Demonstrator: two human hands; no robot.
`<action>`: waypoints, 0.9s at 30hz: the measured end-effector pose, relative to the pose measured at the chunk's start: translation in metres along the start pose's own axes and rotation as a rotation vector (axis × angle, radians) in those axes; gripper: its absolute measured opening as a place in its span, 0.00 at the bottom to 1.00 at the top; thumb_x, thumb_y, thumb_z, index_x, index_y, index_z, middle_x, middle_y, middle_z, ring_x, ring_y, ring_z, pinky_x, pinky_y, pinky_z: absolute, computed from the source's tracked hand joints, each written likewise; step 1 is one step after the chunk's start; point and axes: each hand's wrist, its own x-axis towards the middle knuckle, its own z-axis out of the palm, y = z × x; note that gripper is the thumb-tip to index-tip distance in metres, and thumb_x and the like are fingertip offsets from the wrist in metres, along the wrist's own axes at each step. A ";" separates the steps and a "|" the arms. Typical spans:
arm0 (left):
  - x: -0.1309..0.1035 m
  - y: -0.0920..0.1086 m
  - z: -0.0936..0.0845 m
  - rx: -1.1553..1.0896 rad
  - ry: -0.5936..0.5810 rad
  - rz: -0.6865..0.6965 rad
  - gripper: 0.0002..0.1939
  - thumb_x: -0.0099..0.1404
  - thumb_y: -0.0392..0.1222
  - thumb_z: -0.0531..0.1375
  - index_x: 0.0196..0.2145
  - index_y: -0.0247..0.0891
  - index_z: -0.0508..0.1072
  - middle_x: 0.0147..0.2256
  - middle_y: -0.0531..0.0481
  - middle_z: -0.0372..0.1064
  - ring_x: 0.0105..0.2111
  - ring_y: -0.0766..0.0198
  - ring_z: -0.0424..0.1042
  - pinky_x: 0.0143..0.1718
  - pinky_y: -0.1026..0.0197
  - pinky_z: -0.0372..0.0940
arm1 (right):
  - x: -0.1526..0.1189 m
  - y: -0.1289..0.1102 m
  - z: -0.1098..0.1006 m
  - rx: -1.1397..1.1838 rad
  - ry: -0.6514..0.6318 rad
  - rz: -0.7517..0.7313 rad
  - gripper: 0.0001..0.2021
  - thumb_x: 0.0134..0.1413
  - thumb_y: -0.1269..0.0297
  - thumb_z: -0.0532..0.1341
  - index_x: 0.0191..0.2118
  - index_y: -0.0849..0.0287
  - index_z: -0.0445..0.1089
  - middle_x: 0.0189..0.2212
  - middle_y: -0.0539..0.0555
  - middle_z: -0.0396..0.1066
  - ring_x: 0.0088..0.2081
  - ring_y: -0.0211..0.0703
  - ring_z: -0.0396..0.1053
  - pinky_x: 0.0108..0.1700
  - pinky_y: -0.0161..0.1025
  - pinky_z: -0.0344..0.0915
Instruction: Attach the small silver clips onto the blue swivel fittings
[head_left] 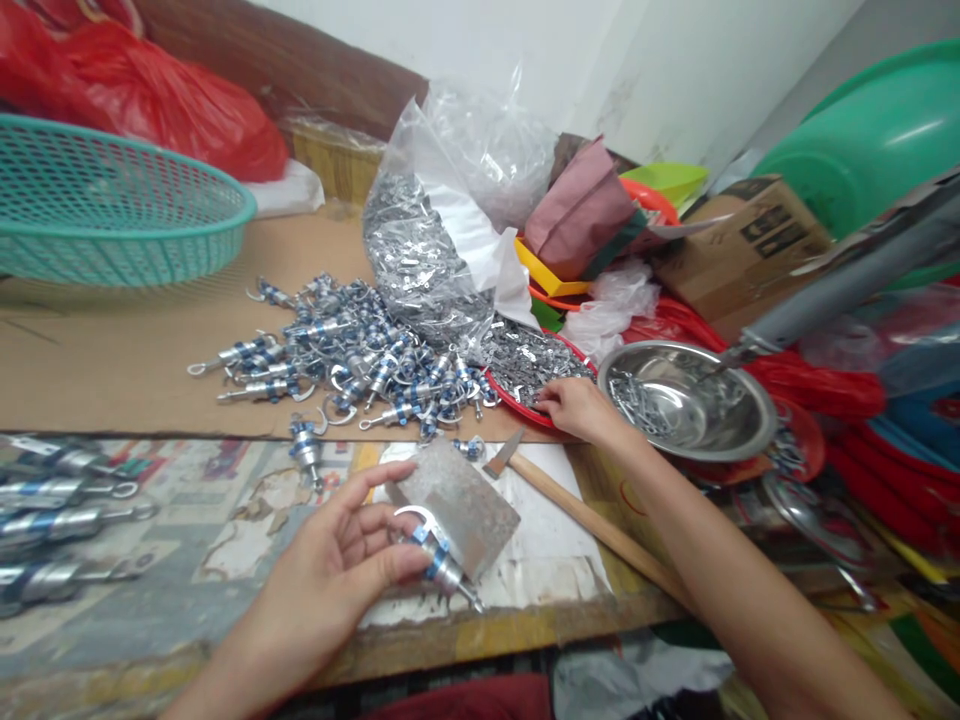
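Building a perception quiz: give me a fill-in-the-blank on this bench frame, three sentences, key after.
1. The left hand holds a metal hook part with ____ bands.
2. The right hand reaches into the ____ tray of small metal pieces.
3. The hammer lies between the hands, its handle made of ____.

Missing words: blue; red; wood

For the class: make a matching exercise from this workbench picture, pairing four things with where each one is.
Things
1. Silver hook fitting with blue bands
2. Wooden-handled hammer
3. Teal plastic mesh basket
4. Shiny steel bowl

Places
A. far left, on the brown cardboard
B. held in the left hand
C. lying on the bench between the two hands
D. just right of the right hand

Pairs: 1-B, 2-C, 3-A, 4-D
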 end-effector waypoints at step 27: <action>0.001 -0.005 -0.003 0.018 -0.002 0.031 0.31 0.47 0.37 0.69 0.51 0.43 0.70 0.30 0.54 0.77 0.31 0.61 0.76 0.36 0.62 0.71 | -0.078 -0.095 -0.042 0.218 0.107 -0.553 0.10 0.57 0.67 0.55 0.26 0.60 0.66 0.25 0.49 0.67 0.28 0.36 0.64 0.30 0.33 0.57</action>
